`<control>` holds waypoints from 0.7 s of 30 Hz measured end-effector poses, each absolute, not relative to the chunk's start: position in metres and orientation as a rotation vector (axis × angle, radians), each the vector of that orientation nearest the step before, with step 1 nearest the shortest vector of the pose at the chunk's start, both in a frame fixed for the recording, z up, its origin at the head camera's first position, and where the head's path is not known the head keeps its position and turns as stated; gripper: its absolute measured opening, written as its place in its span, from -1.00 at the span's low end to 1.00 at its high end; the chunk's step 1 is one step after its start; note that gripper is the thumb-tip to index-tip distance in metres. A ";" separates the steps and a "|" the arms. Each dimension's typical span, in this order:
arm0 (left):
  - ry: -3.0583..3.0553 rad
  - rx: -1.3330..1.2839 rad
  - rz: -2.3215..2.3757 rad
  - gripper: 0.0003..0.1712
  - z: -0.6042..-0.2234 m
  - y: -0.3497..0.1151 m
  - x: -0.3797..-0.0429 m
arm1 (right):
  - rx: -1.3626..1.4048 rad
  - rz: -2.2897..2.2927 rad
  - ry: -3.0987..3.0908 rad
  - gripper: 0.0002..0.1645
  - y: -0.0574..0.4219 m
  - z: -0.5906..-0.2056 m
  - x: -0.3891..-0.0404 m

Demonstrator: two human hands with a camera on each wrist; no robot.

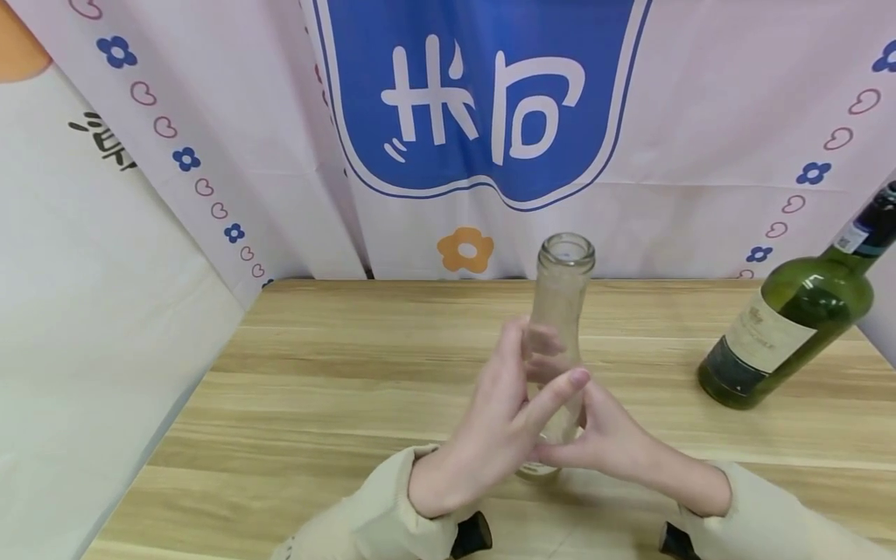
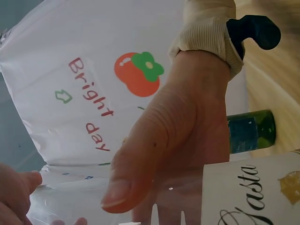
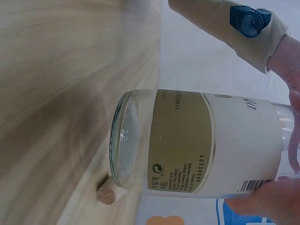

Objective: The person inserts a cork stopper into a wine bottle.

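Both hands are on a clear glass bottle (image 1: 560, 303), which stands upright in the head view with its mouth uncovered. My left hand (image 1: 490, 420) holds the body below the neck, its fingers showing through the glass and its thumb across the near side. Lower down, my right hand (image 1: 616, 439) grips the body from the other side. In the right wrist view the bottle (image 3: 187, 136) shows a cream and tan label and a clear base, with tabletop beyond the base. The left wrist view has the right hand (image 2: 173, 126) beside the label.
A green wine bottle (image 1: 791, 319) with a cream label and dark neck wrap stands at the table's right. On the tabletop (image 1: 336, 397), a cork (image 3: 107, 193) lies past the clear bottle's base. Printed cloth (image 1: 686, 140) hangs along the back edge.
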State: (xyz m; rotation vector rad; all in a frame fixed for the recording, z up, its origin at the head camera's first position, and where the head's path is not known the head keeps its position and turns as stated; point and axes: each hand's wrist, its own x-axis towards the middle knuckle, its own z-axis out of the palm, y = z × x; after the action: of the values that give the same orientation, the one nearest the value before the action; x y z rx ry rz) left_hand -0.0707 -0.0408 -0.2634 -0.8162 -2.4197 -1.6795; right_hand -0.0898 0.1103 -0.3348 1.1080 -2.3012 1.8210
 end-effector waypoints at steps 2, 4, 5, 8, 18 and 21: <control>-2.417 -0.824 -1.687 -0.60 -0.267 -0.040 -0.070 | 1.101 1.803 -2.309 -0.06 0.112 -0.339 -0.090; -2.414 -0.838 -1.677 -0.59 -0.271 -0.040 -0.070 | 1.081 1.800 -2.326 -0.05 0.113 -0.343 -0.089; -2.413 -0.847 -1.665 -0.59 -0.273 -0.040 -0.070 | 1.064 1.799 -2.337 -0.06 0.113 -0.345 -0.089; -2.416 -0.866 -1.633 -0.59 -0.279 -0.039 -0.070 | 1.063 1.814 -2.318 -0.04 0.113 -0.351 -0.088; -2.432 -0.844 -1.610 -0.55 -0.285 -0.040 -0.070 | 1.146 1.800 -2.266 -0.02 0.113 -0.357 -0.093; -2.457 -0.832 -1.636 -0.55 -0.285 -0.041 -0.072 | 1.197 1.736 -2.339 -0.04 0.117 -0.354 -0.096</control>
State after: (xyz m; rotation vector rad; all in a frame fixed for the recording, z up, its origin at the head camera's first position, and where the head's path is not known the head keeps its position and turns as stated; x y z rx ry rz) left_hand -0.0715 -0.0408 -0.2845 -0.8322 -2.4568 -1.6358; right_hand -0.0958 0.1173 -0.3544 1.1971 -2.3388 1.7364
